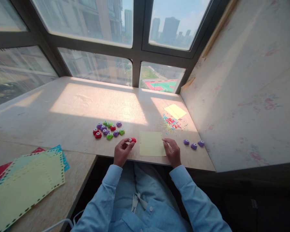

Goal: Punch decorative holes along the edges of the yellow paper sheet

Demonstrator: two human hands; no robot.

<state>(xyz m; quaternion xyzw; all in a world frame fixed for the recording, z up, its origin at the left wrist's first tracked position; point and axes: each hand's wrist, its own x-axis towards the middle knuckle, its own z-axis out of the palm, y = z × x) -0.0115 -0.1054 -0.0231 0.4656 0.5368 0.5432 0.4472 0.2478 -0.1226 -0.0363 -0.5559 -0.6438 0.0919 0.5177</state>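
Observation:
My left hand (pixel 122 151) holds a small red paper punch (pixel 132 140) just left of a pale yellow paper sheet (pixel 151 144) lying at the near edge of the window-sill table (pixel 70 106). My right hand (pixel 172 150) rests at the sheet's right edge, fingertips on its upper right corner. A cluster of several red, purple and green punches (pixel 108 129) lies to the left. Three purple punches (pixel 193 144) lie to the right of my right hand.
A second yellow sheet (pixel 175 111) and a scatter of coloured paper bits (pixel 172 123) lie at the back right. A stack of punched coloured sheets (pixel 24 178) sits on the lower surface at left. A wall (pixel 244 90) bounds the right; windows stand behind.

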